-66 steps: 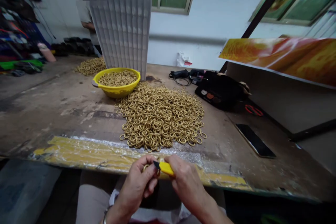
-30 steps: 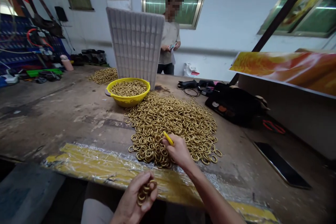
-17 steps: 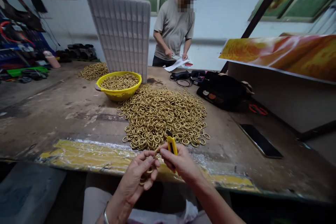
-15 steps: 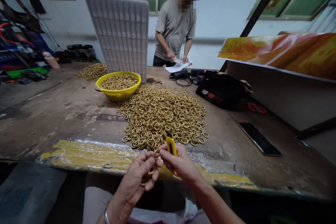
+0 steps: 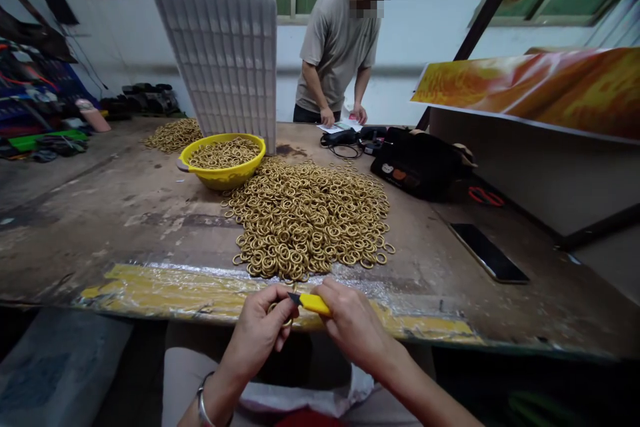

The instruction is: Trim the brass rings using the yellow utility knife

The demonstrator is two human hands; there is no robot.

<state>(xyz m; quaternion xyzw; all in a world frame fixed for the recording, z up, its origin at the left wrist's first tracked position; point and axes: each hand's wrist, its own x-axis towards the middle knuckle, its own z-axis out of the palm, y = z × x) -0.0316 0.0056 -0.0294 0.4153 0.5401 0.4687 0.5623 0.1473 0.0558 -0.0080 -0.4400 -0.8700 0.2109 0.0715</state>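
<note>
Worn workbench (image 5: 125, 213), ring (image 5: 280, 312) (knife-tip (image 5: 294, 297) touching)

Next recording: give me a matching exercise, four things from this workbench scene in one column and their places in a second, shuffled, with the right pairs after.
Things:
1. yellow knife
2. yellow bowl
3. phone
4. white tray

Places:
A. lying flat on the table near its right edge
B. standing upright behind the bowl
C. held in the right hand, tip toward the ring in the left hand
D. left of the big ring pile, full of rings

Pairs: 1-C, 2-D, 3-A, 4-B
</note>
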